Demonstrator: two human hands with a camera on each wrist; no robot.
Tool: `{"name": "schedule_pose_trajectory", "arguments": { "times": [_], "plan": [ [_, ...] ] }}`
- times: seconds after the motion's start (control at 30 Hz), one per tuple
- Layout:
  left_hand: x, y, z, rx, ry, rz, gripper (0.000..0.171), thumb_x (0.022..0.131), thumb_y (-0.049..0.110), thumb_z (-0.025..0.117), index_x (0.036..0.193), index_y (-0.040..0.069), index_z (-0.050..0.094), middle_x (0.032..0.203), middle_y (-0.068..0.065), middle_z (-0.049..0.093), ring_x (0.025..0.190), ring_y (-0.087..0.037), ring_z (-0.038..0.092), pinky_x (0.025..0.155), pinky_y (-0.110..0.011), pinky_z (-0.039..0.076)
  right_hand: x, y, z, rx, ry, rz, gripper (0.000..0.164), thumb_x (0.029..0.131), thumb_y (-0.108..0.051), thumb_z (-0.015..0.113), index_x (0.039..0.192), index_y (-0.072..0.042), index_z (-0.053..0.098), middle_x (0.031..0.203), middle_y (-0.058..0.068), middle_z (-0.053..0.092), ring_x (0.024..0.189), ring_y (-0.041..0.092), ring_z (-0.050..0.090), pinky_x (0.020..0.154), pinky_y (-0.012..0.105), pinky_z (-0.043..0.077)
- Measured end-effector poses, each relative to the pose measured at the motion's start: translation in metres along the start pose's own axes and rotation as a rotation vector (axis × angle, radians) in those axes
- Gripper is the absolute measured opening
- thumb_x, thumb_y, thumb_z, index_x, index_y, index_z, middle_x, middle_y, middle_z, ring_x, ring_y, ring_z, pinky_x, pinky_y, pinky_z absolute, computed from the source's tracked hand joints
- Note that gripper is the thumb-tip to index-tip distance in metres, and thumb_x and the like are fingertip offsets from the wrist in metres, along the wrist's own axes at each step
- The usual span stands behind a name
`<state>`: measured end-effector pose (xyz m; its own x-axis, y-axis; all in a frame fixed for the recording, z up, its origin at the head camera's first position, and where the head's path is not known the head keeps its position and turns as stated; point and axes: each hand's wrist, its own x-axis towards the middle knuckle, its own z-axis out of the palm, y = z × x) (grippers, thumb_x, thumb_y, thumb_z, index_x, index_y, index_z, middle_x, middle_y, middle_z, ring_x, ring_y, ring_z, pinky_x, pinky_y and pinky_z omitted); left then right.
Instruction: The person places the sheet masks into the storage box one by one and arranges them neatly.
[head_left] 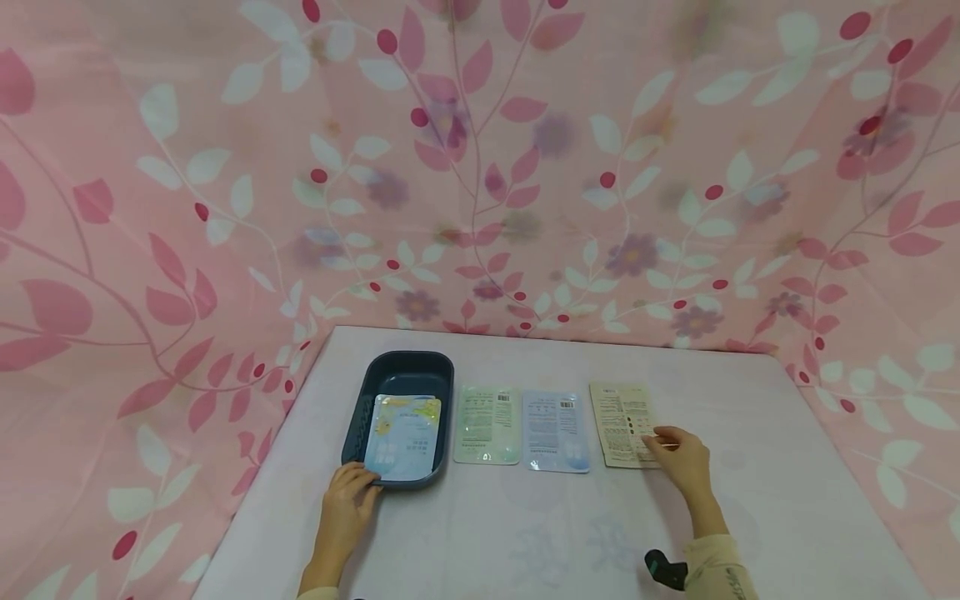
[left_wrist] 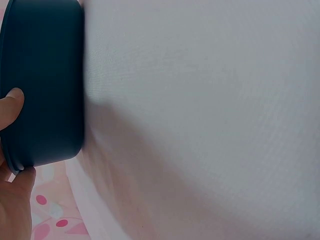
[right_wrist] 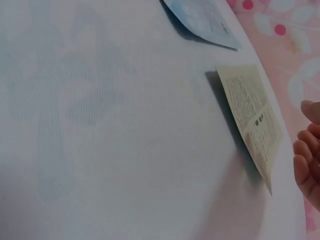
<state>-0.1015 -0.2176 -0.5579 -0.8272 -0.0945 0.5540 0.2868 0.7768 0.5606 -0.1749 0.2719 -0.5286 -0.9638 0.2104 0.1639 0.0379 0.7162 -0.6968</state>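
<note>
At the near left corner of a dark blue plastic tray [head_left: 408, 360], my left hand [head_left: 347, 500] holds the rim. Its thumb [left_wrist: 14, 102] lies against the outer wall in the left wrist view. Inside the tray lies a light blue sachet [head_left: 405, 442] with a yellow pattern at its top. My right hand [head_left: 681, 462] hovers at the right edge of a beige printed sachet [head_left: 622, 425], fingers loosely bent. In the right wrist view a gap shows between those fingers [right_wrist: 302, 167] and the sachet, whose near edge stands a little off the table.
Between the tray and the beige sachet lie a green sachet [head_left: 486, 425] and a pale blue sachet [head_left: 555, 432], side by side. A white cloth covers the table [head_left: 480, 533]. Pink floral fabric [head_left: 480, 167] hangs behind and at both sides. A black object [head_left: 664, 570] is by the right sleeve.
</note>
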Motion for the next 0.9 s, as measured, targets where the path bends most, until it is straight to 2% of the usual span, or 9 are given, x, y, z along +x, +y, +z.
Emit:
{"name": "schedule_pose_trajectory", "arguments": {
  "times": [0.03,0.1,0.17,0.23,0.27,0.37,0.53,0.7,0.9],
  "plan": [
    [0.000,0.000,0.000,0.001,0.003,0.006,0.024,0.060,-0.015,0.079,0.078,-0.002,0.070,0.085,-0.014,0.067,0.093,-0.030,0.059,0.095,-0.004,0.033,0.000,0.003,-0.001,-0.009,0.011,0.008,0.030,0.083,-0.013,0.070,0.102,0.010,0.065,0.085,0.020,0.069,0.079,0.035,0.067,0.062,0.024,0.051],
    [0.000,0.000,0.000,0.001,0.001,0.004,0.024,0.060,-0.015,0.079,0.078,-0.002,0.070,0.085,-0.014,0.067,0.093,-0.030,0.059,0.094,-0.005,0.033,-0.001,0.008,-0.002,-0.026,0.030,0.024,0.030,0.083,-0.012,0.070,0.101,0.011,0.065,0.086,0.022,0.068,0.079,0.035,0.066,0.062,0.024,0.051],
    [0.000,0.000,0.000,0.003,0.003,0.007,0.024,0.059,-0.015,0.079,0.078,-0.002,0.070,0.085,-0.014,0.067,0.092,-0.030,0.059,0.093,-0.011,0.039,-0.001,0.012,-0.003,-0.038,0.041,0.039,0.031,0.083,-0.012,0.070,0.101,0.012,0.064,0.087,0.024,0.068,0.079,0.036,0.066,0.062,0.026,0.050],
    [0.000,0.000,0.000,0.008,0.005,0.009,0.025,0.059,-0.016,0.079,0.078,-0.002,0.070,0.084,-0.013,0.066,0.092,-0.029,0.059,0.089,-0.024,0.045,-0.002,0.016,-0.003,-0.049,0.047,0.054,0.033,0.083,-0.012,0.070,0.102,0.013,0.063,0.089,0.026,0.067,0.080,0.038,0.065,0.062,0.029,0.051],
    [0.000,0.000,0.000,0.007,0.005,0.007,0.025,0.059,-0.016,0.079,0.078,-0.002,0.070,0.084,-0.013,0.066,0.092,-0.029,0.059,0.089,-0.025,0.045,-0.002,0.018,-0.003,-0.053,0.048,0.061,0.034,0.082,-0.013,0.070,0.102,0.014,0.062,0.090,0.027,0.066,0.080,0.038,0.065,0.063,0.031,0.051],
    [0.000,0.000,0.000,0.010,0.013,0.022,0.026,0.058,-0.017,0.079,0.078,-0.003,0.070,0.084,-0.013,0.066,0.092,-0.030,0.059,0.082,-0.041,0.047,-0.002,0.022,-0.004,-0.067,0.029,0.089,0.039,0.083,-0.014,0.069,0.106,0.015,0.060,0.096,0.031,0.064,0.085,0.041,0.064,0.068,0.040,0.053],
    [0.000,0.001,0.001,0.004,0.021,0.031,0.026,0.057,-0.018,0.079,0.077,-0.003,0.070,0.083,-0.014,0.067,0.091,-0.031,0.059,0.081,-0.044,0.048,-0.002,0.024,-0.002,-0.113,-0.060,0.160,0.050,0.085,-0.019,0.065,0.115,0.019,0.052,0.106,0.036,0.058,0.095,0.047,0.058,0.080,0.054,0.049],
    [0.000,0.001,0.000,0.007,0.018,0.036,0.026,0.058,-0.017,0.079,0.078,-0.002,0.070,0.083,-0.013,0.067,0.092,-0.030,0.059,0.081,-0.044,0.048,-0.001,0.028,0.003,-0.150,-0.152,0.206,0.057,0.086,-0.023,0.064,0.118,0.021,0.047,0.109,0.037,0.054,0.102,0.049,0.053,0.086,0.056,0.045],
    [0.000,0.001,0.001,0.021,0.012,0.024,0.026,0.058,-0.016,0.080,0.077,-0.002,0.070,0.083,-0.012,0.067,0.092,-0.029,0.059,0.082,-0.042,0.047,0.000,0.031,0.007,-0.152,-0.166,0.215,0.058,0.086,-0.023,0.063,0.118,0.022,0.046,0.111,0.037,0.054,0.103,0.049,0.052,0.088,0.056,0.044]
  ]
}}
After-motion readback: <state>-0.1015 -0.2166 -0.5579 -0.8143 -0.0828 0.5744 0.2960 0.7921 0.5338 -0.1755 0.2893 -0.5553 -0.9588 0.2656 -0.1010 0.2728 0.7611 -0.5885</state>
